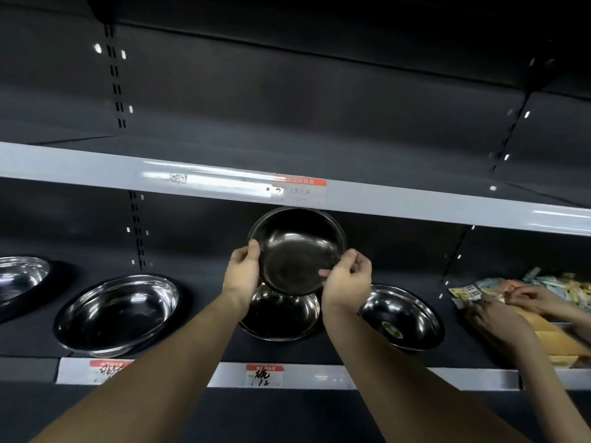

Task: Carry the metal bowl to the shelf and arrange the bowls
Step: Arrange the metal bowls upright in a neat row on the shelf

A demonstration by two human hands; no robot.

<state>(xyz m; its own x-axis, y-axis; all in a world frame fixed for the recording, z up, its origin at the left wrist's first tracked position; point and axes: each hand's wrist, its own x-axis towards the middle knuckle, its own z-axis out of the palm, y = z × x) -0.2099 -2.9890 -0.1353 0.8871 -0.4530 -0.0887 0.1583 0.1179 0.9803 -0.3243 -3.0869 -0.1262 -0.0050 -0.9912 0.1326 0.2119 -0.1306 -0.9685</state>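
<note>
I hold a shiny metal bowl [297,249] tilted toward me, just under the upper shelf's grey front edge [415,206]. My left hand [243,271] grips its left rim and my right hand [347,278] grips its right rim. Right below it, another metal bowl [281,318] rests on the dark lower shelf [204,340], partly hidden by my hands. A wide metal bowl [118,313] sits to the left, and a further one [19,276] at the far left. To the right lies a bowl with a green sticker [403,318].
Another person's hands [524,298] handle colourful packets [550,286] and yellow boxes [556,340] at the shelf's right end. Price tags [264,375] hang on the lower shelf's front rail. The upper shelf's board is dark, with slotted uprights [115,78] behind.
</note>
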